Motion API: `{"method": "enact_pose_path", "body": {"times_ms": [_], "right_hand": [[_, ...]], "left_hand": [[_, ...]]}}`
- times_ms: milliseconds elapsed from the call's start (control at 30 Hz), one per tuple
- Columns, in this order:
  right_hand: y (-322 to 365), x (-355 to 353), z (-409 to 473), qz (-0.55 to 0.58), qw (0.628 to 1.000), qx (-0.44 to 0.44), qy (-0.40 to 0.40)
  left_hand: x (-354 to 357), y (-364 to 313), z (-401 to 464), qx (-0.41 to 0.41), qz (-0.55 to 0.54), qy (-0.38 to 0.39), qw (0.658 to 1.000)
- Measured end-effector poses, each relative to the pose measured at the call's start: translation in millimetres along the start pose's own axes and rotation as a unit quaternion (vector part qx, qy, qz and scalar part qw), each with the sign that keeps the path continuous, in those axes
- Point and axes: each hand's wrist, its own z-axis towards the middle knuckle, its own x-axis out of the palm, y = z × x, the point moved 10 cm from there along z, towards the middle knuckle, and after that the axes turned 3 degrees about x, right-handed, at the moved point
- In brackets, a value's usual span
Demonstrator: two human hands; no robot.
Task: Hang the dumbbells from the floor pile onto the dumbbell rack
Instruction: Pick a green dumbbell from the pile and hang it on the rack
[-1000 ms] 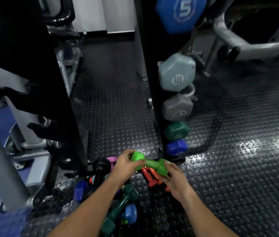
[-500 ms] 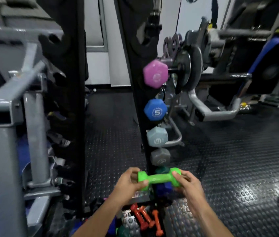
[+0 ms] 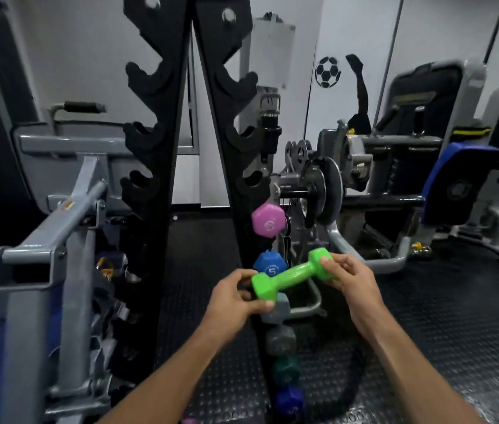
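Green and glossy, the small dumbbell (image 3: pixel 292 278) hangs in mid-air in front of the black dumbbell rack (image 3: pixel 226 148), tilted with its right head higher. The left hand (image 3: pixel 236 298) has its grip curled round the lower left head, and the right hand (image 3: pixel 349 278) pinches the upper right head with fingers and thumb. Just behind it on the right upright sit a pink dumbbell (image 3: pixel 268 223) and a blue dumbbell (image 3: pixel 269 266), with grey, dark green and blue ones lower down. Open hooks show above the pink one. To do this step well, I would level the bar, lift it to the free hooks, keep fingers on the heads and clear of the notches, and lower the handle in squarely.
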Motion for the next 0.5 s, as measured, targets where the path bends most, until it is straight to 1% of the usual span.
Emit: {"method": "enact_pose_path", "body": {"times_ms": [100, 200, 300, 433, 500], "right_hand": [[55, 17, 19, -0.048, 0.996, -0.054, 0.044], [97, 29, 45, -0.076, 0.992, -0.093, 0.034], [126, 44, 71, -0.077, 0.991, -0.103, 0.022], [158, 66, 108, -0.107, 0.986, -0.129, 0.004], [164, 78, 126, -0.125, 0.984, -0.127, 0.005]], "left_hand": [[-15, -44, 14, 0.027, -0.015, -0.046, 0.998], [-27, -83, 27, 0.062, -0.024, -0.090, 0.994], [-34, -109, 39, 0.086, -0.031, -0.126, 0.988], [-36, -133, 56, 0.100, -0.020, -0.134, 0.986], [-38, -141, 61, 0.102, -0.011, -0.145, 0.984]]}}
